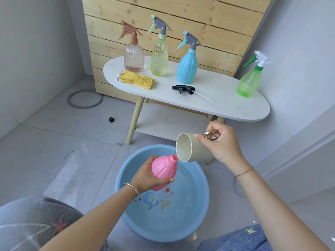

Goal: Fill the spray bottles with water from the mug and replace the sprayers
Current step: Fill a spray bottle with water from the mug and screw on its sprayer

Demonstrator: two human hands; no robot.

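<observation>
Fingers of our left hand wrap the light, slippery pink bottle; our right hand curls through the mug handle, so we grip mid-body.

A single wide-angle camera sat on the person's head, facing forward and tilted steeply down. The person's forearms filled the bottom corners, very near the lens. The blue basin lay close below on the floor; the white table stood a little farther ahead, before the wooden panel. Straight edges bowed toward the frame's sides.
</observation>
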